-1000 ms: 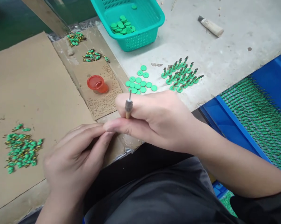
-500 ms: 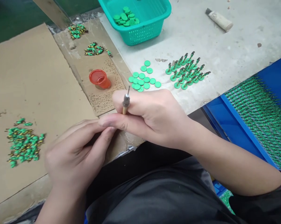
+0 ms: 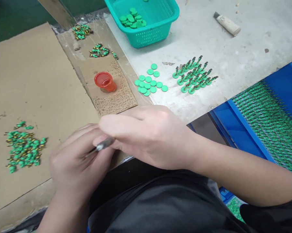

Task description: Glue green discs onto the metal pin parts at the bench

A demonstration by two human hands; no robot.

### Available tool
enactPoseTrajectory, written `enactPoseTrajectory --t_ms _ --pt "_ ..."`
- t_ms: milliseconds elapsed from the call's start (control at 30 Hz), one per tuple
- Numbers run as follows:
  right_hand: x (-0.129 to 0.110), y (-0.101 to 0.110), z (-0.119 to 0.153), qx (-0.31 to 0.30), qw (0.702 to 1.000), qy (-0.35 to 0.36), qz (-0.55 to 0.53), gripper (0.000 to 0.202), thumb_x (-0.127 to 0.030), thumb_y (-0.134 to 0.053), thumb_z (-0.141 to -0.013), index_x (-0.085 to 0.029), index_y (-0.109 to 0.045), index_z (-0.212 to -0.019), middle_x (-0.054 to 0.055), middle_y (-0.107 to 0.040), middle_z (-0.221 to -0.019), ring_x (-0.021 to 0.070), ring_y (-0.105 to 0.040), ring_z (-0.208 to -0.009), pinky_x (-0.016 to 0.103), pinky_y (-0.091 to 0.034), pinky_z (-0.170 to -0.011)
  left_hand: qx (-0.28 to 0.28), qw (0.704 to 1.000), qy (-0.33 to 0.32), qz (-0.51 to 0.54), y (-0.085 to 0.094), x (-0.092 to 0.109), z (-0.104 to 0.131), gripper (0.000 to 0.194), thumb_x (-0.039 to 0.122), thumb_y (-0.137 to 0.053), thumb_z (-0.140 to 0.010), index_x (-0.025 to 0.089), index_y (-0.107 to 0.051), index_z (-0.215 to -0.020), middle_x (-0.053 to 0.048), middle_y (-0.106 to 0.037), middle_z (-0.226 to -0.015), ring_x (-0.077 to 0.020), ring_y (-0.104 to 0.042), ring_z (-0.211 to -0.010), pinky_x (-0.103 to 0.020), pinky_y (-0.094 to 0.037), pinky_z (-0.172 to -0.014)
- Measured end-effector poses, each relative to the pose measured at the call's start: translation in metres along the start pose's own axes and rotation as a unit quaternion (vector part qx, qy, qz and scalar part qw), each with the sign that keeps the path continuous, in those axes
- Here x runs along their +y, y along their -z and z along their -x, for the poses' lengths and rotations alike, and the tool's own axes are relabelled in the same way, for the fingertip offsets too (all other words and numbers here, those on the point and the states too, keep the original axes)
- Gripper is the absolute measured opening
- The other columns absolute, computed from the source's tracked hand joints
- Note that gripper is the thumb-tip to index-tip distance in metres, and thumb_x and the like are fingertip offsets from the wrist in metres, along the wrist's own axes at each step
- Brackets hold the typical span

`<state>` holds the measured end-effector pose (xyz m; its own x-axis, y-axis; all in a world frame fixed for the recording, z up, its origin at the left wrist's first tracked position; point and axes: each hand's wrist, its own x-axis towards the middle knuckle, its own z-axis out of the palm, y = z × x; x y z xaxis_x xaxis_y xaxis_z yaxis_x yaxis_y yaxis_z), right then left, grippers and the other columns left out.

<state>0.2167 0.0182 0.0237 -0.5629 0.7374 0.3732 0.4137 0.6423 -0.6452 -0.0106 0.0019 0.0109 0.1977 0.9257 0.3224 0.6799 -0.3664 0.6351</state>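
Note:
My right hand (image 3: 151,136) is closed around a slim pen-like tool with a thin needle tip (image 3: 105,144). The tool's dark collar and tip slant down and left towards my left hand (image 3: 75,161). That hand is curled, thumb against fingers; whatever it grips is hidden inside. My two hands touch at the table's front edge. Just beyond them stands a red cup (image 3: 104,81) on a speckled cardboard piece (image 3: 121,102). Small green, yellow and dark figures (image 3: 26,147) lie heaped on the cardboard to the left.
Green discs (image 3: 147,85) lie past my right hand, beside rows of figures standing on discs (image 3: 194,76). Behind is a teal basket (image 3: 148,37) holding discs. More figure piles (image 3: 81,31) sit at the back. A knife-like tool (image 3: 227,23) lies far right; a blue crate (image 3: 252,134) of figures stands lower right.
My right hand has turned over, and the tool's tip, which pointed up and away, now points down-left at my left hand. My left hand stays nearly in place.

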Motion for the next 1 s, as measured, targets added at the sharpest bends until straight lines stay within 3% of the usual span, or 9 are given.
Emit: enactPoseTrajectory --t_ms 100,200,300,433,533,700,900,1000 --pt "0.001 0.000 -0.002 0.008 1.000 -0.022 -0.006 0.029 -0.042 -0.043 -0.127 -0.029 -0.068 -0.126 0.000 -0.074 -0.098 0.0189 -0.069 -0.090 0.032 -0.043 -0.079 -0.009 0.996 -0.082 -0.018 0.001 -0.006 -0.003 0.016 0.015 -0.075 -0.102 0.024 -0.082 -0.090 0.001 -0.086 -0.094 -0.0144 -0.082 -0.090 -0.023 -0.063 -0.090" --pt "-0.001 0.005 -0.007 0.044 0.996 -0.067 -0.034 0.048 -0.055 -0.033 -0.128 -0.024 -0.068 -0.120 0.000 -0.074 -0.094 0.0159 -0.069 -0.083 0.029 -0.045 -0.077 -0.018 0.992 -0.122 -0.028 0.001 -0.009 -0.007 0.013 0.015 -0.077 -0.105 0.024 -0.086 -0.102 0.000 -0.089 -0.105 -0.0145 -0.084 -0.095 -0.022 -0.063 -0.092" --pt "-0.006 0.015 -0.009 0.074 0.990 -0.122 -0.001 0.036 -0.051 -0.047 -0.127 -0.025 -0.069 -0.115 0.000 -0.078 -0.098 0.0151 -0.072 -0.085 0.027 -0.049 -0.082 -0.026 0.988 -0.150 -0.024 0.000 -0.011 -0.008 0.017 0.014 -0.078 -0.106 0.027 -0.085 -0.114 0.002 -0.089 -0.110 -0.0135 -0.083 -0.099 -0.023 -0.061 -0.097" --pt "-0.008 0.025 -0.006 -0.012 0.987 -0.153 0.045 0.029 -0.046 -0.055 -0.125 -0.024 -0.072 -0.117 0.003 -0.083 -0.105 0.0231 -0.081 -0.100 0.032 -0.055 -0.089 -0.031 0.985 -0.166 -0.027 -0.002 -0.012 -0.005 0.023 0.013 -0.075 -0.107 0.030 -0.080 -0.122 0.002 -0.087 -0.113 -0.0149 -0.079 -0.099 -0.029 -0.060 -0.098" --pt "-0.005 0.027 -0.002 -0.048 0.986 -0.157 0.032 0.027 -0.041 -0.056 -0.124 -0.022 -0.072 -0.114 0.007 -0.086 -0.115 0.0258 -0.083 -0.106 0.034 -0.057 -0.090 -0.037 0.985 -0.158 -0.066 -0.002 -0.012 -0.004 0.023 0.024 -0.076 -0.107 0.027 -0.077 -0.130 -0.004 -0.085 -0.114 -0.0212 -0.076 -0.101 -0.039 -0.058 -0.099" --pt "0.007 0.016 -0.002 -0.016 0.990 -0.139 -0.002 0.032 -0.042 -0.062 -0.122 -0.023 -0.067 -0.097 0.004 -0.083 -0.105 0.0208 -0.080 -0.092 0.031 -0.055 -0.085 -0.051 0.980 -0.159 -0.109 -0.003 -0.015 -0.006 0.011 0.032 -0.073 -0.110 0.025 -0.074 -0.118 -0.005 -0.077 -0.105 -0.0245 -0.071 -0.099 -0.042 -0.052 -0.095" --pt "0.017 -0.006 -0.005 0.031 0.994 -0.100 -0.013 0.034 -0.048 -0.060 -0.123 -0.024 -0.067 -0.100 0.002 -0.078 -0.100 0.0196 -0.078 -0.096 0.029 -0.055 -0.087 -0.052 0.982 -0.151 -0.096 -0.007 -0.018 -0.006 0.004 0.028 -0.072 -0.110 0.025 -0.071 -0.109 -0.004 -0.074 -0.105 -0.0238 -0.070 -0.104 -0.041 -0.052 -0.098" --pt "0.018 -0.009 -0.005 0.045 0.996 -0.081 -0.013 0.037 -0.047 -0.051 -0.126 -0.023 -0.066 -0.101 0.000 -0.074 -0.093 0.0165 -0.074 -0.087 0.028 -0.054 -0.083 -0.050 0.983 -0.148 -0.093 -0.007 -0.018 -0.006 0.004 0.029 -0.072 -0.110 0.026 -0.071 -0.108 -0.003 -0.073 -0.103 -0.0235 -0.069 -0.102 -0.041 -0.052 -0.096"
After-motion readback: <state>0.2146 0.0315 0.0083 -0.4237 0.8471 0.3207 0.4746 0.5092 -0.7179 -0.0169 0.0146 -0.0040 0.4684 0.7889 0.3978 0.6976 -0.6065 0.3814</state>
